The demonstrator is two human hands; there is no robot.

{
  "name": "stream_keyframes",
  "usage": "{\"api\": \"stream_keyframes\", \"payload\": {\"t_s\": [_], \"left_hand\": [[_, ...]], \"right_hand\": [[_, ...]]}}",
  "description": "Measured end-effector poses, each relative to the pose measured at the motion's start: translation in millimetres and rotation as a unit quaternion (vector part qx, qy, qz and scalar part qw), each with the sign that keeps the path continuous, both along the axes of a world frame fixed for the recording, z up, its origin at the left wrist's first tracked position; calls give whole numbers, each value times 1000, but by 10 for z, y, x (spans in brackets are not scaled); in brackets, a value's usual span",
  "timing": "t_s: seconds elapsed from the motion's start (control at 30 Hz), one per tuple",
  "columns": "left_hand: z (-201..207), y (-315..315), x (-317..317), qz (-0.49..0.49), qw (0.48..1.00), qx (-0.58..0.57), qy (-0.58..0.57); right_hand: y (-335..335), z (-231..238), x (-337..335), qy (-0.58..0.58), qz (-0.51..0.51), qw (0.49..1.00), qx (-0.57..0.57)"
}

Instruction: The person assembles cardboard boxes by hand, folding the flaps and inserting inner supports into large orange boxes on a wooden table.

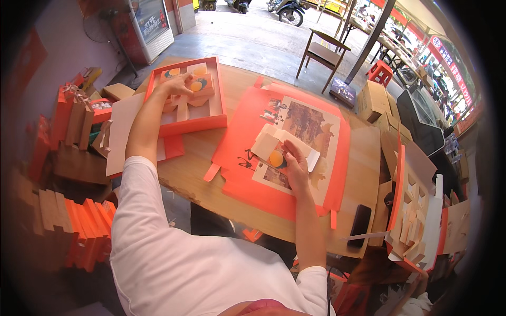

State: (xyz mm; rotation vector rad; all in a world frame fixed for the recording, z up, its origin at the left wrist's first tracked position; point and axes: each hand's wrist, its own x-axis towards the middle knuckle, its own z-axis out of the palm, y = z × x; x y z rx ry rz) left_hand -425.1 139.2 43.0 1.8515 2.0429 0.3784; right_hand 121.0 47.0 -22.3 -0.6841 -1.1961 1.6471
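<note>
The left hand (182, 85) reaches into a shallow, red-walled rectangular box (192, 126) at the far left of the brown wooden bench (184, 184), its bent, parted fingers over small cream cartons with orange and blue round prints (206, 87); I cannot tell whether it grips one or only touches. The right hand (297, 160) holds a cream cardboard carton with an orange disc printed on it (266, 139), its flaps partly open, above a large, flat red sheet with a printed scenic panel (237, 126). This sheet spreads over the middle of the bench, its narrow tabs sticking out at the edges. A pale flat panel (122, 139) shows beside the red-walled box, on its left. Near the right end of the bench lies a black, oblong phone (360, 224). At the right, an upturned red box with cream inserts (412, 221) stands tilted, and another person's arm (419, 287) shows below it. Brown cardboard boxes (371, 102) stand beyond the bench's right side, near a red plastic stool (379, 72) and a wooden chair with a pale seat (322, 52). Orange-red boxes (87, 226) are packed together at the lower left.
</note>
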Motion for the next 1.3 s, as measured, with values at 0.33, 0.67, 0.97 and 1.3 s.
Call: {"api": "stream_keyframes", "payload": {"t_s": [0.33,0.67,0.97,1.3], "left_hand": [[-44,-160,147,-10,991,69,113],[711,-497,78,-65,991,23,113],[398,-936,-611,5,992,-49,116],[424,-919,-499,35,989,108,89]], "right_hand": [[-40,47,-26,-45,-7,999,17],[-30,-9,35,-82,-7,995,47],[-64,12,-19,-85,-11,995,48],[-121,7,-67,-143,-4,982,125]]}}
